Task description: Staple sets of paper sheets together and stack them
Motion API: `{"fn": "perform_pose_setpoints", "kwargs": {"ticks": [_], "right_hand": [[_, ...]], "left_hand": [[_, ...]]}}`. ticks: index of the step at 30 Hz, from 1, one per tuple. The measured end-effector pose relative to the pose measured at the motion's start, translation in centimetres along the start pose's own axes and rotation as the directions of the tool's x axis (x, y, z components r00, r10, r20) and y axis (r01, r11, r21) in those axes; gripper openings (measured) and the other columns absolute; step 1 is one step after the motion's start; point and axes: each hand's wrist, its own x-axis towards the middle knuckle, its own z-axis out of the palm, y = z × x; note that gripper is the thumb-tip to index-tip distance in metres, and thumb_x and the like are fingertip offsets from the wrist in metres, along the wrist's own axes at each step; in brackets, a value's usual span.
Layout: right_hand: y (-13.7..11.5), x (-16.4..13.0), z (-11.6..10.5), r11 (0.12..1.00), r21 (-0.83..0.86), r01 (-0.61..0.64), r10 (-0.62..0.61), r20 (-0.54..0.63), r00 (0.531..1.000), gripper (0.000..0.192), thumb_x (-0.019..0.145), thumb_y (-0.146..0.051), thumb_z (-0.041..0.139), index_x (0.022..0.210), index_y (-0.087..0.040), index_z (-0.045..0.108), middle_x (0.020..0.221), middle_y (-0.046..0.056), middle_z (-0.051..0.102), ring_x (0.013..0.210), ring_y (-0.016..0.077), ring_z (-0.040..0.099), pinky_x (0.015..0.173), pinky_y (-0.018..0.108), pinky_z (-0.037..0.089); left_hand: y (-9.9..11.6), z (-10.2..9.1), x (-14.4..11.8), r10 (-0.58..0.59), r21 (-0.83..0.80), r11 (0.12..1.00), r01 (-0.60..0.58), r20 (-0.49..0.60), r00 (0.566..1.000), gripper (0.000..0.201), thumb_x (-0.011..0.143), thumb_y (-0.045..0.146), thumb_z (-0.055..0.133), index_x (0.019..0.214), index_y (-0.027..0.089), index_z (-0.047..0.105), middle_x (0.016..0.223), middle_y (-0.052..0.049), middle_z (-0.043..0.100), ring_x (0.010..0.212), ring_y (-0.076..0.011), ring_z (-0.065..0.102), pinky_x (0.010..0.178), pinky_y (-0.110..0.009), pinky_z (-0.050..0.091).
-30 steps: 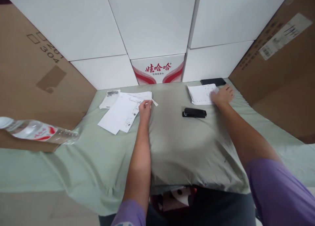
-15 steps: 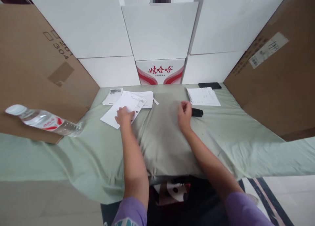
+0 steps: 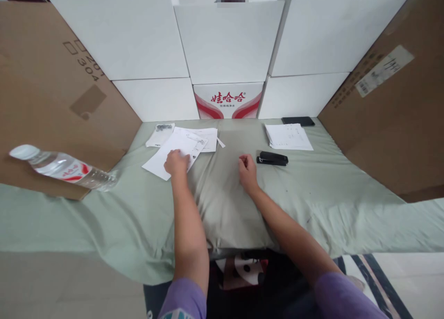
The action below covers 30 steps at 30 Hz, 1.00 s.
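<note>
On the left of the cloth, my left hand [image 3: 177,162] rests on top of a white sheet of paper [image 3: 163,165], its thumb spread away from the fingers. This sheet lies slanted and overlaps other papers [image 3: 211,140] behind it. My right hand [image 3: 248,173] is in the middle, fingers loosely curled, with nothing visible in them. A black stapler [image 3: 273,159] lies just to the right of that hand, apart from it. Behind the stapler sits a stack of white papers [image 3: 289,137] with faint writing.
A light green cloth [image 3: 229,203] covers the table. White boxes [image 3: 229,41] wall off the back, with cardboard [image 3: 41,87] at both sides. A water bottle [image 3: 65,167] is at left, a black phone-like slab [image 3: 297,121] back right. A small dark-marked packet [image 3: 161,134] lies back left.
My right hand has moved left and slightly toward me, away from the stapler, which now shows whole. My left hand stays on the sheet, its fingers drawn in slightly.
</note>
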Motion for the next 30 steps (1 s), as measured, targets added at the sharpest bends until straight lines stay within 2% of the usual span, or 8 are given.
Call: {"fn": "perform_pose_setpoints", "kwargs": {"ticks": [7,10,14,18,21,25,27,30], "right_hand": [[0.0,0.0,0.0,1.0,-0.021,0.006,-0.005,0.023,1.0,0.014,0.086,-0.037,0.053,0.09,-0.024,0.055,0.078,-0.001,0.056,0.074,0.0174,0.051,0.07,0.031,0.041],[-0.3,-0.2,0.1,0.997,-0.054,0.054,-0.052,0.04,0.998,0.016,0.086,-0.038,0.054,0.091,-0.023,0.057,0.079,0.0,0.058,0.073,0.0176,0.052,0.07,0.031,0.041],[-1.2,-0.9,0.5,0.994,0.051,0.096,-0.106,0.239,0.965,0.026,0.085,-0.047,0.061,0.098,-0.025,0.064,0.094,0.005,0.068,0.087,0.0202,0.061,0.077,0.033,0.046],[-1.6,-1.2,0.9,0.966,0.253,-0.043,-0.05,0.348,0.936,0.041,0.083,-0.06,0.063,0.102,-0.024,0.068,0.104,0.006,0.071,0.094,0.022,0.063,0.083,0.036,0.05],[-1.4,-0.8,0.7,0.941,0.311,-0.133,0.033,0.307,0.951,0.038,0.081,-0.06,0.064,0.091,-0.023,0.068,0.093,0.004,0.071,0.088,0.0213,0.063,0.078,0.035,0.051],[-1.0,-0.3,0.6,0.9,0.368,-0.235,0.121,0.306,0.944,0.032,0.076,-0.053,0.068,0.091,-0.024,0.068,0.091,0.003,0.071,0.077,0.0194,0.063,0.069,0.034,0.053],[-0.8,-0.3,0.7,0.901,0.357,-0.247,0.145,0.289,0.946,0.031,0.074,-0.051,0.069,0.09,-0.024,0.068,0.088,0.003,0.071,0.074,0.0195,0.062,0.066,0.034,0.052],[-0.4,-0.2,0.8,0.905,0.333,-0.266,0.19,0.244,0.951,0.031,0.073,-0.048,0.068,0.092,-0.023,0.068,0.084,0.003,0.07,0.07,0.0188,0.06,0.061,0.032,0.05]], "left_hand": [[-0.2,-1.2,-0.9,0.19,0.239,0.953,-0.187,0.01,0.982,0.038,0.097,0.033,0.039,0.112,0.017,0.07,0.113,-0.02,0.069,0.101,-0.0353,0.067,0.084,-0.045,0.047],[0.1,-2.2,-1.7,0.207,0.258,0.949,-0.18,-0.081,0.975,0.041,0.101,0.032,0.032,0.115,0.016,0.067,0.112,-0.02,0.069,0.099,-0.0331,0.067,0.082,-0.042,0.046],[3.3,-2.1,-5.8,0.409,0.202,0.903,-0.379,-0.134,0.903,0.04,0.103,0.034,0.031,0.107,0.018,0.067,0.108,-0.017,0.068,0.098,-0.0311,0.065,0.079,-0.039,0.044],[7.6,-0.6,-11.3,0.688,0.02,0.726,-0.688,0.004,0.726,0.028,0.1,0.027,0.041,0.099,0.019,0.068,0.099,-0.016,0.069,0.094,-0.0298,0.065,0.077,-0.039,0.043],[8.7,0.1,-12.7,0.715,-0.172,0.688,-0.705,-0.006,0.699,0.022,0.096,0.022,0.049,0.099,0.022,0.071,0.099,-0.013,0.071,0.091,-0.0265,0.067,0.077,-0.037,0.045],[7.5,0.2,-10.6,0.758,-0.551,0.572,-0.608,0.071,0.649,0.017,0.09,0.03,0.062,0.102,0.026,0.074,0.101,-0.007,0.075,0.089,-0.0226,0.068,0.079,-0.034,0.049],[6.1,0.0,-8.9,0.752,-0.683,0.526,-0.507,0.095,0.653,0.02,0.088,0.037,0.066,0.1,0.024,0.075,0.098,-0.007,0.076,0.087,-0.0217,0.069,0.078,-0.032,0.051],[3.1,-0.8,-5.8,0.635,-0.631,0.612,-0.477,0.033,0.772,0.023,0.088,0.041,0.064,0.097,0.022,0.074,0.102,-0.008,0.076,0.094,-0.0225,0.069,0.085,-0.033,0.052]]}}
